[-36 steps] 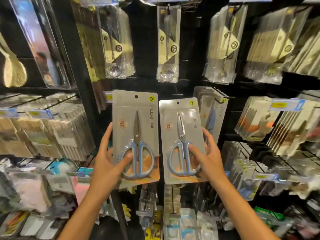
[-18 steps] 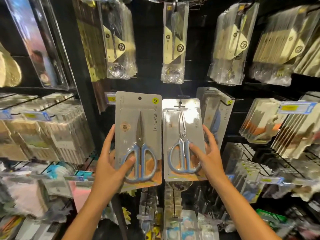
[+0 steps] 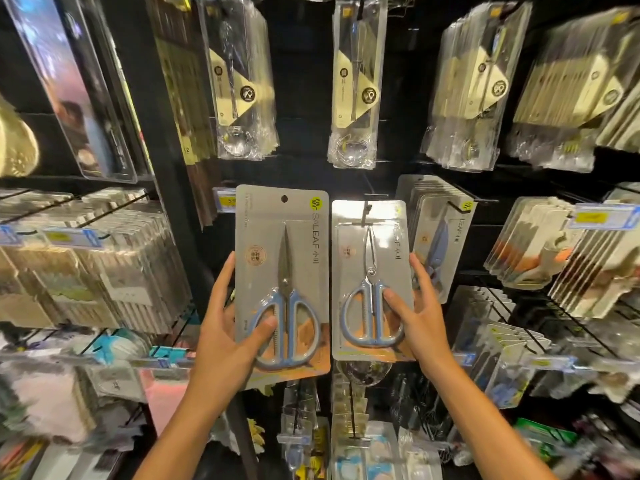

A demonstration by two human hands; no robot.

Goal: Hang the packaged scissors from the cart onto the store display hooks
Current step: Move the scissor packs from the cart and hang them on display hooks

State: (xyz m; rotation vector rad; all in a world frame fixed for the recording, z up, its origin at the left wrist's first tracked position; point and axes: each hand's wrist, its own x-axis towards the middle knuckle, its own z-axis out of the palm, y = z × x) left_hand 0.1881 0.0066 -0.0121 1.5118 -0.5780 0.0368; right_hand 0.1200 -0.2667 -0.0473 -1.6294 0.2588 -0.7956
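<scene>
I hold two grey cards of blue-handled scissors up against the black display wall. My left hand (image 3: 227,336) grips the left scissors pack (image 3: 282,244) by its lower edge, thumb on the handles; its hang hole is free in front of the wall. My right hand (image 3: 417,317) grips the right scissors pack (image 3: 370,237), whose top is threaded on a thin black hook (image 3: 365,211). Just to the right, a row of the same scissors packs (image 3: 436,237) hangs on another hook.
Clear-bagged utensils (image 3: 353,84) hang in rows above. Dense packs (image 3: 104,265) fill the hooks at left, and more packets (image 3: 581,265) crowd the right. Small items (image 3: 349,427) hang below my hands. A yellow price tag (image 3: 227,202) sits behind the left pack. The cart is out of view.
My right hand has lifted its pack and slid it onto the hook, which now pokes through the top. The left pack has risen slightly.
</scene>
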